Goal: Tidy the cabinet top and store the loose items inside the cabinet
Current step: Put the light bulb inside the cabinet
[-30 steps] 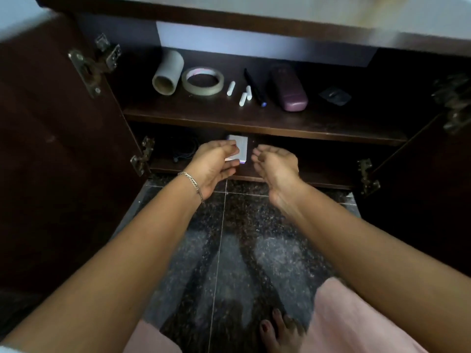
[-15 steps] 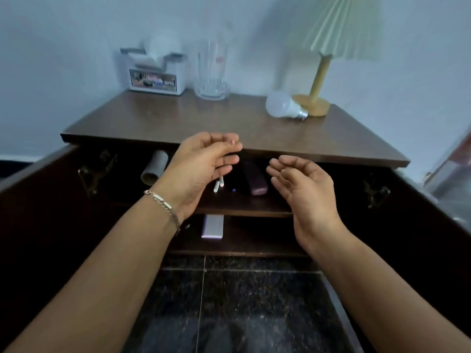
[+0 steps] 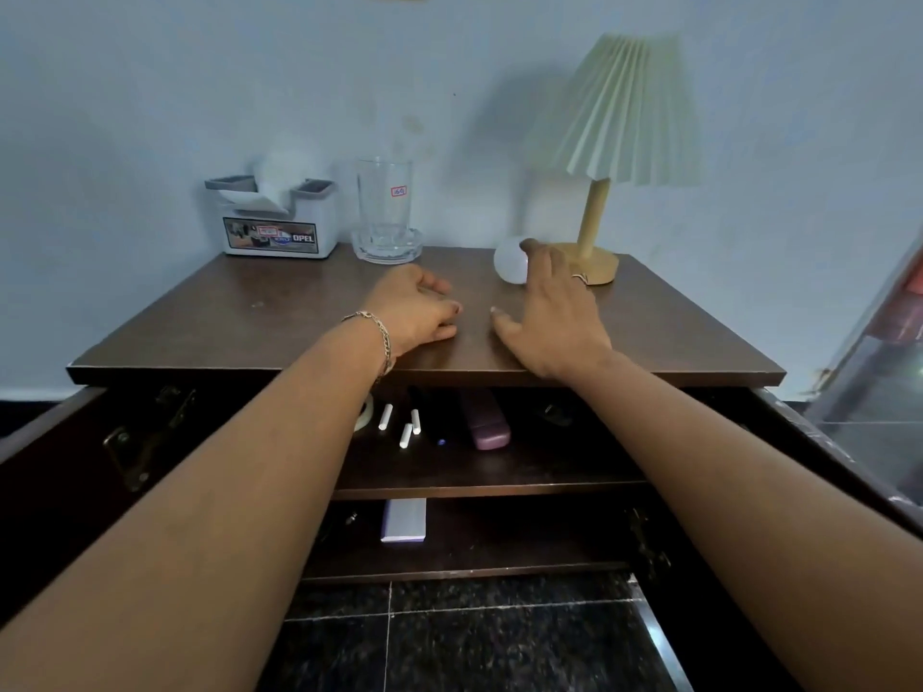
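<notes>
A white light bulb [image 3: 509, 264] lies on the dark wooden cabinet top [image 3: 249, 317], beside the lamp base. My right hand [image 3: 554, 312] hovers over the top with fingers spread, fingertips touching or just short of the bulb. My left hand [image 3: 417, 309] rests on the top with fingers loosely curled, holding nothing. Both cabinet doors stand open. On the upper shelf [image 3: 499, 479] lie white chalk sticks [image 3: 405, 434], a purple case [image 3: 487, 427], a dark pen [image 3: 439, 432] and a tape roll [image 3: 365, 417], partly hidden by my arm. A white box [image 3: 403, 520] sits on the lower shelf.
At the back of the top stand a tissue holder [image 3: 274, 222], a clear glass [image 3: 385, 202] in a glass dish, and a pleated table lamp [image 3: 617, 137]. The open doors [image 3: 75, 472] flank my arms. Dark tiled floor [image 3: 449, 641] lies below. A glass-fronted unit [image 3: 889, 392] stands at right.
My view rose from the lower shelves to the cabinet top. Both hands left the white box on the lower shelf and moved up onto the top, the right one reaching the bulb.
</notes>
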The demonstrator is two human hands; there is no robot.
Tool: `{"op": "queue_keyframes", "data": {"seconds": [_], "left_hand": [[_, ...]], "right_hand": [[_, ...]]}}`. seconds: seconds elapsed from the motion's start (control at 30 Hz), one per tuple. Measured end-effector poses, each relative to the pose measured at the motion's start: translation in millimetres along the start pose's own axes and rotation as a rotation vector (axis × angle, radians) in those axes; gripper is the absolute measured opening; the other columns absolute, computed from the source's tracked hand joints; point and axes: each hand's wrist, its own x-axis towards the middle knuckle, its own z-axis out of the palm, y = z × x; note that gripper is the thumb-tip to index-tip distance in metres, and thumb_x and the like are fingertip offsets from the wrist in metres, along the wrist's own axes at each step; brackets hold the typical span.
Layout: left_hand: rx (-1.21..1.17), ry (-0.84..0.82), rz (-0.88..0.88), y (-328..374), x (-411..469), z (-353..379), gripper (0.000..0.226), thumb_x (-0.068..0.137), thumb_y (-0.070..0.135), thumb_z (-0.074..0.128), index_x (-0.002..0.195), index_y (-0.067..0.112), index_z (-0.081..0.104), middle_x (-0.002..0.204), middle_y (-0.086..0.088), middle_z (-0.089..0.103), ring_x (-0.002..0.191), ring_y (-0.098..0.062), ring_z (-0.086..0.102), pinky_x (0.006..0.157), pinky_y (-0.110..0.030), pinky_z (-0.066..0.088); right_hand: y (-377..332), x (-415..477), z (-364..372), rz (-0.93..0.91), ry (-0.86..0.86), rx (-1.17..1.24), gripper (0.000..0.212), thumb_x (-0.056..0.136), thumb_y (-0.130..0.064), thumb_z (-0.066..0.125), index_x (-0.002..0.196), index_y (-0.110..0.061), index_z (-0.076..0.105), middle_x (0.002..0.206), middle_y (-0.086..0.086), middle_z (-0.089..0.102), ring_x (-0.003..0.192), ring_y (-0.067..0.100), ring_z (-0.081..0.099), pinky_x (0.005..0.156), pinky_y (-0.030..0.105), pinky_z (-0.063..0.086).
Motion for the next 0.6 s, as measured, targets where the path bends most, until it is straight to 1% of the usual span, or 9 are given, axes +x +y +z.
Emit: {"op": "queue_keyframes", "data": {"seconds": [0.1, 0.17, 0.23, 0.33, 0.47, 0.6], "left_hand": [[-0.035, 0.018, 0.006, -3, 4, 0, 0.024, 0.083, 0.0, 0.068, 0.102, 0.008, 0.055, 0.11, -0.018, 0.053, 0.097, -0.021, 0.06, 0.06, -0.023, 0.058], [-0.055, 0.031, 0.006, -4, 6, -1, 0.028, 0.082, 0.0, 0.069, 0.104, 0.009, 0.054, 0.107, -0.017, 0.051, 0.1, -0.025, 0.063, 0.059, -0.024, 0.059], [-0.066, 0.032, 0.014, -4, 7, -1, 0.032, 0.082, 0.0, 0.069, 0.107, 0.01, 0.053, 0.101, -0.015, 0.051, 0.104, -0.028, 0.064, 0.058, -0.024, 0.059], [-0.066, 0.04, 0.026, -5, 6, -1, 0.036, 0.083, 0.0, 0.067, 0.113, 0.011, 0.051, 0.099, -0.014, 0.055, 0.101, -0.025, 0.064, 0.057, -0.023, 0.059], [-0.082, 0.063, 0.039, -6, 4, -1, 0.034, 0.084, -0.001, 0.065, 0.113, 0.011, 0.052, 0.1, -0.015, 0.056, 0.098, -0.025, 0.066, 0.055, -0.022, 0.059], [-0.082, 0.062, 0.056, -7, 5, 0, 0.034, 0.085, -0.002, 0.065, 0.114, 0.009, 0.052, 0.098, -0.014, 0.058, 0.09, -0.021, 0.065, 0.055, -0.022, 0.059]], "right_hand": [[8, 16, 6, 0.08, -0.069, -0.048, 0.088, 0.085, -0.047, 0.058, 0.15, -0.01, 0.011, 0.155, 0.01, 0.021, 0.141, 0.032, 0.024, 0.113, 0.048, 0.026], [14, 23, 7, 0.156, -0.103, -0.044, 0.088, 0.086, -0.048, 0.057, 0.15, -0.008, 0.01, 0.155, 0.011, 0.022, 0.142, 0.034, 0.023, 0.112, 0.049, 0.025], [19, 28, 7, 0.209, -0.118, -0.063, 0.083, 0.087, -0.049, 0.054, 0.148, -0.007, 0.016, 0.15, 0.012, 0.03, 0.138, 0.035, 0.028, 0.108, 0.05, 0.029], [24, 34, 8, 0.253, -0.134, -0.082, 0.074, 0.089, -0.05, 0.052, 0.143, -0.008, 0.025, 0.142, 0.014, 0.04, 0.134, 0.037, 0.032, 0.104, 0.05, 0.03], [29, 38, 10, 0.264, -0.106, -0.122, 0.058, 0.091, -0.045, 0.051, 0.136, -0.01, 0.038, 0.136, 0.014, 0.046, 0.129, 0.038, 0.036, 0.101, 0.049, 0.031], [31, 39, 12, 0.258, -0.098, -0.191, 0.042, 0.096, -0.037, 0.047, 0.127, -0.009, 0.049, 0.13, 0.015, 0.049, 0.126, 0.038, 0.038, 0.099, 0.046, 0.032]]}}
